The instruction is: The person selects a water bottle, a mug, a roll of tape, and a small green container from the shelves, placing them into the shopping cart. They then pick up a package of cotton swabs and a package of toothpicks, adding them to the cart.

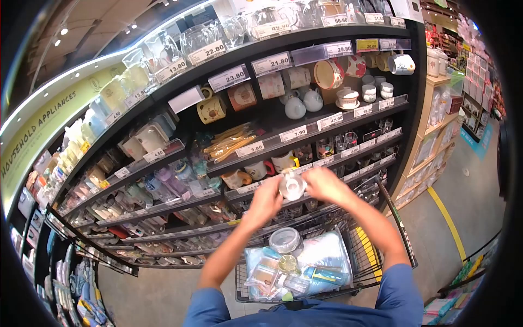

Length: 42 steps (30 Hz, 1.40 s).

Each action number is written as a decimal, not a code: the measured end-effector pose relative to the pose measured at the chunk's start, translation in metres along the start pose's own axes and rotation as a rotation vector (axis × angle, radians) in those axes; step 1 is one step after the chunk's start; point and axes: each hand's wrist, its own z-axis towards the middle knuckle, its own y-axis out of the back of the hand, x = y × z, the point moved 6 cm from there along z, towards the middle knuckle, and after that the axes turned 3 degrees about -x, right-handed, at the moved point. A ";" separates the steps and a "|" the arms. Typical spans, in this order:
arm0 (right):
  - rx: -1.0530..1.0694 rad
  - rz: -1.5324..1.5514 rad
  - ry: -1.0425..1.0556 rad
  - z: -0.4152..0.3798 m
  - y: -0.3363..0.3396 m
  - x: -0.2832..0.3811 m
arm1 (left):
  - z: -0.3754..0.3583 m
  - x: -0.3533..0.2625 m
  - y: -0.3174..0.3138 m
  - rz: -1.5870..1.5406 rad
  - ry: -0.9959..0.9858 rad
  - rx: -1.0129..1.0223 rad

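Above the cart, my left hand [266,201] is closed around the left side of a small whitish round container [293,187]. Its top faces me and has a lighter centre; the exact kind is too blurred to tell. On the other side, the curled fingers of my right hand [325,184] grip the same container. Just beyond my hands, a shelf holds patterned mugs, one a white mug with a yellow handle [283,162]. A brown-and-white mug [237,179] stands to the left of it.
A black wire shopping cart [239,289] stands right before me, holding a clear round tub [285,240], a white-blue plastic-wrapped pack [329,250] and other packaged goods. Shelving with price tags [250,149] spans the front. A wooden display rack [430,136] stands at right.
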 end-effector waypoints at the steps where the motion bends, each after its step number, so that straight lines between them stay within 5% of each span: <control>1: -0.059 -0.028 0.034 0.026 0.021 0.000 | 0.025 0.009 0.011 -0.020 0.015 -0.007; 3: -0.168 0.040 -0.032 0.070 0.053 -0.012 | 0.075 -0.001 0.041 -0.019 0.069 0.048; 5: -0.279 -0.003 -0.047 0.103 0.080 -0.018 | 0.115 0.003 0.061 0.057 -0.021 -0.118; 11: -0.299 0.001 -0.225 0.151 0.078 -0.068 | 0.188 0.058 0.037 0.129 0.304 0.025; 18: -0.248 0.058 -0.462 0.165 0.025 -0.129 | 0.204 0.117 -0.024 0.022 0.446 0.126; 25: -0.122 0.061 -0.526 0.163 0.028 -0.119 | 0.198 0.124 -0.027 0.075 0.467 -0.032; 28: -0.233 0.057 -0.571 0.161 0.025 -0.125 | 0.195 0.120 -0.023 0.093 0.477 -0.078; 39: -0.350 0.072 -0.545 0.158 0.026 -0.125 | 0.195 0.116 -0.027 0.141 0.520 -0.037; 42: -0.438 -0.052 -0.389 0.165 0.021 -0.132 | 0.195 0.119 -0.026 0.200 0.500 -0.085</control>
